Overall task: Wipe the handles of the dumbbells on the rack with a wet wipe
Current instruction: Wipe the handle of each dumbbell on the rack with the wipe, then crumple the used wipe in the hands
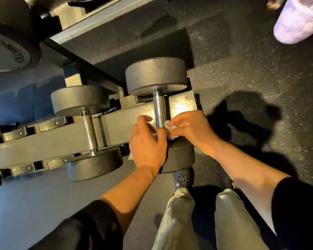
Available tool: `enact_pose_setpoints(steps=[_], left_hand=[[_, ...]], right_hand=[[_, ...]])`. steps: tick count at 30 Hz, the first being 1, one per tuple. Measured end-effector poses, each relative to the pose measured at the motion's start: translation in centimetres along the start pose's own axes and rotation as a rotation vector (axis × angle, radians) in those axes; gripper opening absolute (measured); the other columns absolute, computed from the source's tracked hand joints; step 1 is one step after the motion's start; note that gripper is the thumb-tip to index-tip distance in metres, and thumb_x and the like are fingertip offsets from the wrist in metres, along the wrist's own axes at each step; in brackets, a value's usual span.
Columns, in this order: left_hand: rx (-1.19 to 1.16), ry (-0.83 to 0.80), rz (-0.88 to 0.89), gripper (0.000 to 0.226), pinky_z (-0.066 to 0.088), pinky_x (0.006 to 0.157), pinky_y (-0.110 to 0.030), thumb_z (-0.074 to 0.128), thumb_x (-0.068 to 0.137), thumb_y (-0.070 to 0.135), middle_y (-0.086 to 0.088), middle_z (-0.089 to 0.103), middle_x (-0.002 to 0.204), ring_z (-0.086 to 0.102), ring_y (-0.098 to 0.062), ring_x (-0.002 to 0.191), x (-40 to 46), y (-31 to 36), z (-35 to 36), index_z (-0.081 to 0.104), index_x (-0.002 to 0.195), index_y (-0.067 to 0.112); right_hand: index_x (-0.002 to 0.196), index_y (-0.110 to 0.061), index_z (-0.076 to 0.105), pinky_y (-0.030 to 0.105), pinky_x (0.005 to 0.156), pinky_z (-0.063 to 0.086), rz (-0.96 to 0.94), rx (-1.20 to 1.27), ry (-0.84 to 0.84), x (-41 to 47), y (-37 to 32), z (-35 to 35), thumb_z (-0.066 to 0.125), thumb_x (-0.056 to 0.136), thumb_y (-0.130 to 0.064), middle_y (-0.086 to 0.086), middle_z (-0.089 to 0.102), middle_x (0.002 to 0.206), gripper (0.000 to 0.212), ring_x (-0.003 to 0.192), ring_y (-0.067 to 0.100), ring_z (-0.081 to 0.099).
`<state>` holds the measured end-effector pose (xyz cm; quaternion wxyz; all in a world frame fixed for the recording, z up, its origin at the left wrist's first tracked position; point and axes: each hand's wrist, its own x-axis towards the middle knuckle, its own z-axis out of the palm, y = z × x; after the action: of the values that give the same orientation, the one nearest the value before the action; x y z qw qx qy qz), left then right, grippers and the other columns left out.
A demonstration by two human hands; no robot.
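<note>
- On the rack (49, 139) sit two dumbbells side by side; the right dumbbell (156, 76) is the one being cleaned, and the left dumbbell (83, 101) waits just beside it.
- Both hands meet at the near end of the right dumbbell's handle (159, 109); the wet wipe (167, 126) is bunched up there, touching the metal bar.
- The right hand (190, 127) pinches the wipe with curled fingers; the left hand (147, 143) curls its fingers by the bar too, but I cannot tell if it holds the wipe or just the bar.
- To do it well, I think the wipe should wrap all the way round the bar; then slide it up to the far end, since the far part of the bar looks bare.
- Twist a little while sliding, so the bumpy grip gets cleaned all round.
- The left dumbbell's handle (89, 134) likely comes after.
</note>
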<state>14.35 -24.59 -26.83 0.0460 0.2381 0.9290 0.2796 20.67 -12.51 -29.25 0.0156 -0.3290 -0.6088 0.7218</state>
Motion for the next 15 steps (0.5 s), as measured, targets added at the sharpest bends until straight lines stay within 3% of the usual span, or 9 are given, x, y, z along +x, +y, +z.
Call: enact_pose_setpoints(steps=[4,8,10,12,15], left_hand=[[-0.240,-0.043,-0.106,0.025,0.049,0.073,-0.045,0.048,0.087,0.034,-0.001,0.055,0.084,0.054,-0.020,0.078,0.5,1.1,-0.9,0.046,0.106,0.019],[-0.738,-0.055,-0.239,0.008,0.042,0.077,-0.037,0.046,0.087,0.029,0.007,0.047,0.082,0.046,-0.012,0.078,1.8,5.9,-3.6,0.045,0.094,0.028],[-0.925,-0.145,-0.297,0.017,0.041,0.089,-0.039,0.054,0.084,0.036,0.001,0.049,0.093,0.047,-0.016,0.091,3.0,8.8,-5.0,0.048,0.096,0.025],[-1.151,-0.226,-0.392,0.041,0.041,0.099,-0.043,0.064,0.076,0.047,-0.009,0.049,0.101,0.047,-0.024,0.098,4.0,11.8,-6.6,0.051,0.101,0.017],[-1.304,-0.230,-0.406,0.016,0.047,0.075,-0.026,0.047,0.095,0.028,-0.004,0.051,0.091,0.051,-0.018,0.083,4.6,16.8,-9.6,0.052,0.100,0.014]], right_hand=[[0.090,-0.007,0.070,0.009,0.062,0.049,-0.047,-0.012,0.079,-1.8,-4.1,-2.2,0.074,0.069,0.009,-0.004,0.066,0.079,0.027,0.069,-0.001,0.061],[0.107,-0.003,0.064,0.014,0.061,0.051,-0.124,0.003,0.103,-3.9,-8.9,-4.9,0.073,0.067,0.015,0.004,0.066,0.085,0.045,0.067,0.001,0.064],[0.109,-0.010,0.063,0.020,0.066,0.054,-0.167,-0.031,0.128,-5.0,-11.4,-5.9,0.074,0.065,0.015,0.006,0.067,0.089,0.052,0.069,0.003,0.066],[0.107,-0.019,0.064,0.026,0.074,0.055,-0.203,-0.061,0.170,-6.3,-14.1,-6.6,0.075,0.063,0.014,0.005,0.068,0.095,0.056,0.070,0.003,0.065],[0.106,-0.019,0.065,0.028,0.081,0.055,-0.260,-0.082,0.201,-8.8,-18.2,-7.4,0.076,0.061,0.014,0.007,0.067,0.101,0.057,0.067,0.003,0.063]])
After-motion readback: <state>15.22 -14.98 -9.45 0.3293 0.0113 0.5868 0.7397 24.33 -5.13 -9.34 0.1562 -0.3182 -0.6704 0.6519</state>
